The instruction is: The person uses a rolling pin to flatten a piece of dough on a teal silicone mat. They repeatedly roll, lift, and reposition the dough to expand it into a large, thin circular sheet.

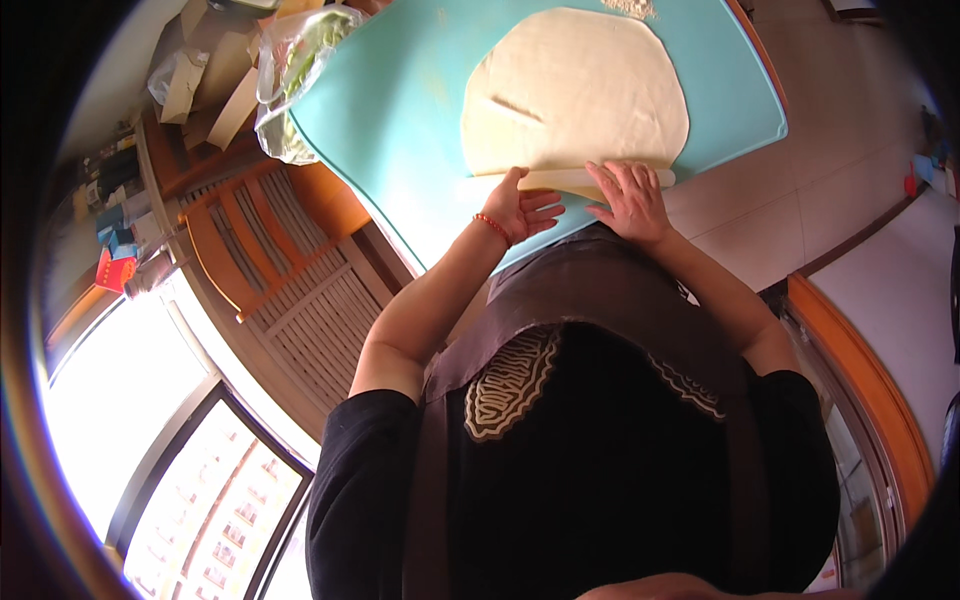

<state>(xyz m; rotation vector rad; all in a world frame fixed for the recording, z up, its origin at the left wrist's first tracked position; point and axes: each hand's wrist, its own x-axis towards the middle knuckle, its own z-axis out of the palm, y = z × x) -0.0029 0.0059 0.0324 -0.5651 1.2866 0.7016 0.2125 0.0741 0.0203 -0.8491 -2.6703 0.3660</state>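
A large, thin sheet of dough (577, 90) lies on a turquoise mat (405, 112), with a crease or slit left of its middle. Along its near edge runs a pale rolling pin (663, 178), and a flap of dough hangs on the near side of it between my hands. My right hand (634, 201) rests on the pin's right part, fingers spread and flat rather than wrapped around. My left hand (523, 210), with a red beaded bracelet (493, 227) at the wrist, is turned palm inward. Its thumb is at the pin and its fingers are apart and hold nothing.
Loose flour (630, 7) sits at the mat's far edge. A clear plastic bag (289, 124) of green vegetables stands at the far left corner. Left of the table is a wooden chair (251, 240). Tiled floor (750, 217) shows on the right.
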